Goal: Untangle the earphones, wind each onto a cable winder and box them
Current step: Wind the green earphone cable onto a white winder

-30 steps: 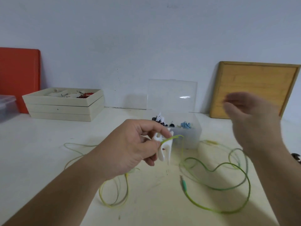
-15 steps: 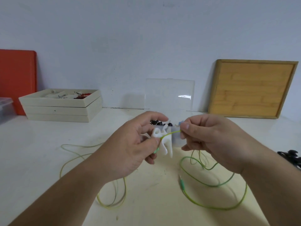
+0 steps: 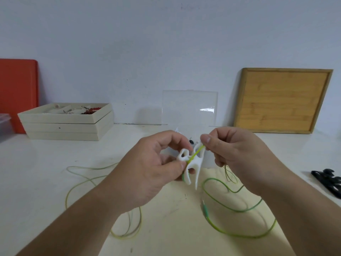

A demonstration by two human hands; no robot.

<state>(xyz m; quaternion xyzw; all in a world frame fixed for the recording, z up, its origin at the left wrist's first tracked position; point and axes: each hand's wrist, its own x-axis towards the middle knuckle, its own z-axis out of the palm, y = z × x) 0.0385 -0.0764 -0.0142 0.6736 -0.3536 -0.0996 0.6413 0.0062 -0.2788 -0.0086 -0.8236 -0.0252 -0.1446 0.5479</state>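
My left hand (image 3: pixel 156 167) grips a white bone-shaped cable winder (image 3: pixel 193 163) above the table's middle. A taut stretch of green earphone cable (image 3: pixel 196 154) runs across the winder up to my right hand (image 3: pixel 234 150), which pinches it between thumb and forefinger. The rest of the cable (image 3: pixel 236 211) lies in loose loops on the table under and to either side of my hands, with its plug (image 3: pixel 205 209) lying free. Behind my hands stands a clear plastic box (image 3: pixel 190 143), mostly hidden, its lid (image 3: pixel 190 108) raised against the wall.
A stack of cream trays (image 3: pixel 66 122) with small items sits at back left, beside an orange board (image 3: pixel 17 89). A wooden board (image 3: pixel 282 100) leans on the wall at back right. Black winders (image 3: pixel 328 182) lie at the right edge.
My right hand came down from the raised position at right and took hold of the cable next to the winder. The winder has tilted in my left hand.
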